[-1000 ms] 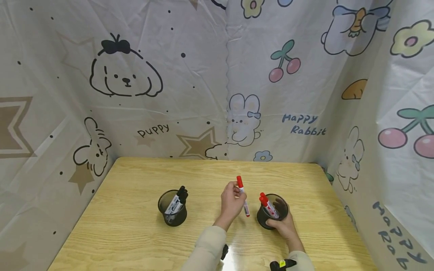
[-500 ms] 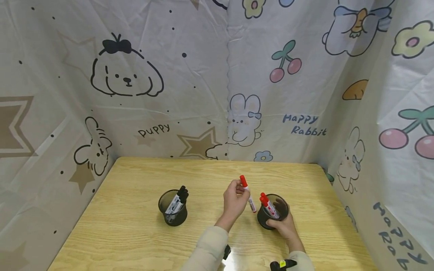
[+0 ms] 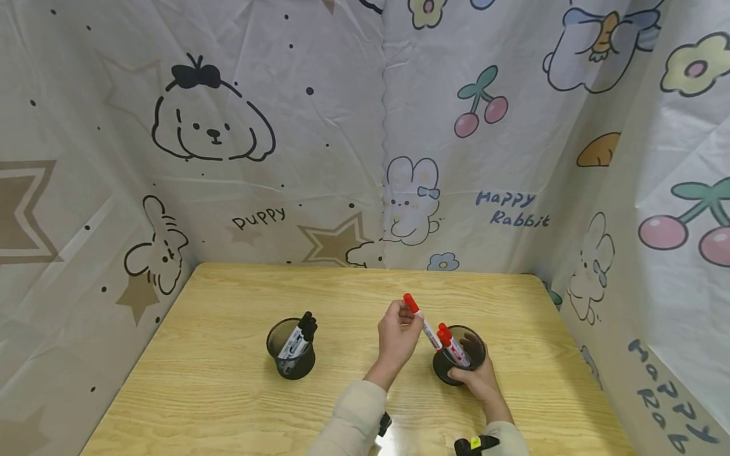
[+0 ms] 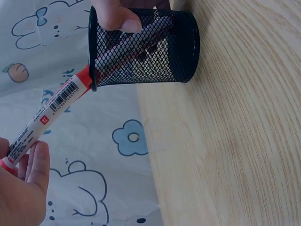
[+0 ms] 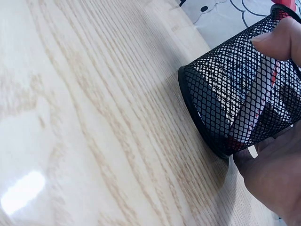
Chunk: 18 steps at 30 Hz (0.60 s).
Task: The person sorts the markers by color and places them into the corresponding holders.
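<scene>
A red-capped white marker (image 3: 429, 330) is pinched in my left hand (image 3: 397, 339), cap end up and tilted. Its lower end is at the near-left rim of a black mesh pen cup (image 3: 442, 373); whether they touch I cannot tell. In the left wrist view the same marker (image 4: 49, 113) slants from the fingers to the cup's rim. My right hand (image 3: 478, 382) grips this cup from the right, thumb across the mesh wall in the right wrist view. Red-capped markers (image 3: 454, 350) lean inside it, caps above the rim. The cup stands on the table.
A second black mesh cup (image 3: 298, 370) on the left of the wooden table (image 3: 228, 304) holds several black-capped markers (image 3: 296, 342). Printed fabric (image 3: 319, 164) hangs behind and at both sides of the table.
My left hand has moved slightly right with the marker, which has tilted more, bringing its lower end to the right cup's rim. My right hand and the cup have stayed in place.
</scene>
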Each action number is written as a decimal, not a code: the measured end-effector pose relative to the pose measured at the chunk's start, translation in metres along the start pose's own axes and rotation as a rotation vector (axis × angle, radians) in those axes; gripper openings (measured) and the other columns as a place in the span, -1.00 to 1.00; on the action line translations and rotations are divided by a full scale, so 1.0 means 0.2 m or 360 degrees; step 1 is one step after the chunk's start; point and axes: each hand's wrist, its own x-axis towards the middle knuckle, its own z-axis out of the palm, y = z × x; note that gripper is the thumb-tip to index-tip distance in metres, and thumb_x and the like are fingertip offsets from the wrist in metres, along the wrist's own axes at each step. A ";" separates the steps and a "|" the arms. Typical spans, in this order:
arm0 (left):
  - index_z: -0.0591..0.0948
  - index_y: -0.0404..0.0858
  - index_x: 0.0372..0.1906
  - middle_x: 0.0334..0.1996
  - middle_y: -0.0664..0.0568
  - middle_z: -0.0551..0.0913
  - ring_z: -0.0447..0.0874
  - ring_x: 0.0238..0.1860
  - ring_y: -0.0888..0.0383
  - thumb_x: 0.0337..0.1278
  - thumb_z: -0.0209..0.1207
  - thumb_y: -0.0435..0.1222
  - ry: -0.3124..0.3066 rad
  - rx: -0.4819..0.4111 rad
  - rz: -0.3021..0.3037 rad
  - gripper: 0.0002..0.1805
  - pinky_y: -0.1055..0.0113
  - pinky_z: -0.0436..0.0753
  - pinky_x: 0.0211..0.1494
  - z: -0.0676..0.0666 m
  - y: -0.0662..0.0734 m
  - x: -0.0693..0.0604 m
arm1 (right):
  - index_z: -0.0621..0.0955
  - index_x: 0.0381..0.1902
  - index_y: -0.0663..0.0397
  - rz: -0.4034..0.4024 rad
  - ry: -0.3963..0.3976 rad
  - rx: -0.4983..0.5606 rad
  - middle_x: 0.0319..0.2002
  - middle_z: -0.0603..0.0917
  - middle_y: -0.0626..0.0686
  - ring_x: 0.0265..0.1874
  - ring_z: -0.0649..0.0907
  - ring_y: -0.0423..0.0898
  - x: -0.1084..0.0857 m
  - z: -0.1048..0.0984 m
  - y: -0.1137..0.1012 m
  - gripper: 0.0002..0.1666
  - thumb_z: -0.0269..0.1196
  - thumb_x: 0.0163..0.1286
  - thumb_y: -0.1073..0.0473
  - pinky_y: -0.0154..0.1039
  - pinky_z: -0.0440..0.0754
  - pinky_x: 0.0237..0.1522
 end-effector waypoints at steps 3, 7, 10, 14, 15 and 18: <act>0.52 -0.34 -0.20 -0.37 -0.04 0.57 0.59 -0.36 0.11 0.02 0.22 -0.46 0.0007 -0.0018 0.0014 -0.80 0.40 0.61 -0.34 0.00 0.01 0.00 | 0.21 0.30 0.26 0.0004 0.0004 -0.0008 0.19 0.36 0.29 0.12 0.36 -0.02 0.00 0.00 0.00 0.06 0.31 -0.26 0.62 -0.44 0.26 0.06; 0.50 -0.40 -0.19 -0.35 -0.14 0.58 0.62 -0.36 0.03 0.03 0.22 -0.48 0.0005 -0.0041 0.0057 -0.79 0.37 0.61 -0.35 0.01 0.01 -0.01 | 0.23 0.29 0.28 -0.0027 0.0015 -0.0036 0.17 0.38 0.31 0.06 0.39 -0.12 0.00 0.00 0.00 0.06 0.32 -0.28 0.63 -0.42 0.26 0.07; 0.50 -0.39 -0.22 -0.36 -0.13 0.58 0.63 -0.36 0.05 0.02 0.23 -0.49 -0.0010 -0.0046 0.0071 -0.80 0.37 0.62 -0.34 0.02 0.00 -0.01 | 0.24 0.27 0.28 -0.0044 0.0027 -0.0076 0.15 0.39 0.31 0.02 0.41 -0.19 0.00 0.00 0.01 0.05 0.33 -0.29 0.61 -0.41 0.25 0.07; 0.49 -0.31 -0.28 -0.40 -0.01 0.58 0.63 -0.38 0.16 -0.02 0.27 -0.47 -0.0039 -0.0015 0.0046 -0.80 0.41 0.61 -0.33 0.02 -0.01 -0.02 | 0.26 0.27 0.27 -0.0036 0.0037 -0.0117 0.15 0.40 0.28 0.01 0.40 -0.21 0.00 0.00 0.01 0.05 0.34 -0.30 0.59 -0.42 0.22 0.06; 0.49 -0.30 -0.29 -0.41 0.01 0.58 0.63 -0.38 0.17 -0.02 0.27 -0.47 -0.0046 -0.0009 0.0043 -0.80 0.40 0.61 -0.33 0.02 -0.01 -0.03 | 0.26 0.27 0.27 -0.0035 0.0036 -0.0127 0.16 0.39 0.28 0.01 0.40 -0.21 0.00 0.00 0.01 0.05 0.34 -0.30 0.58 -0.42 0.21 0.06; 0.49 -0.31 -0.29 -0.41 -0.01 0.59 0.63 -0.39 0.16 -0.04 0.28 -0.47 -0.0060 -0.0021 0.0069 -0.79 0.40 0.61 -0.33 0.03 0.00 -0.04 | 0.25 0.28 0.27 -0.0028 0.0027 -0.0132 0.18 0.38 0.26 0.04 0.39 -0.19 0.00 0.00 0.00 0.05 0.35 -0.29 0.57 -0.40 0.20 0.07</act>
